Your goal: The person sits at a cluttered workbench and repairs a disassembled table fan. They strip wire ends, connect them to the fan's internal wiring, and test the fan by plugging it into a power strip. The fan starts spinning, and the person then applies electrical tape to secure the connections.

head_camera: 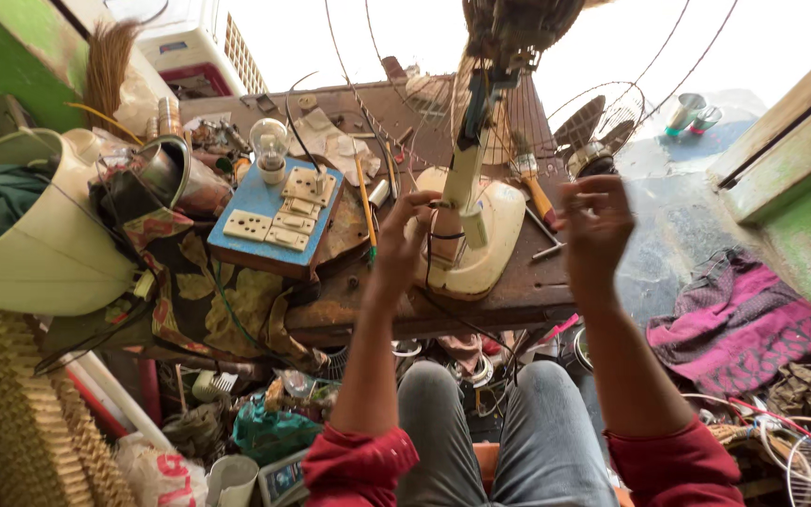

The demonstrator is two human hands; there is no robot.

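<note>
A cream table fan [469,235] stands on a worn brown workbench [518,291], its stem rising to a wire cage [509,94] at the top. My left hand [404,235] is raised beside the stem's lower part, fingers curled near a black cable on the fan base. Whether it grips anything I cannot tell. My right hand [595,221] is lifted to the right of the fan, fingers bent and apart, holding nothing that shows. An orange-handled screwdriver [539,195] lies on the bench between the fan and my right hand.
A blue switchboard [269,221] with cream sockets and a bulb [269,143] sits left of the fan, beside an orange pencil-like tool [366,211]. A cream bucket [39,253] and floral cloth crowd the left. Pink cloth [734,324] lies on the right floor. Another fan guard [603,127] stands behind.
</note>
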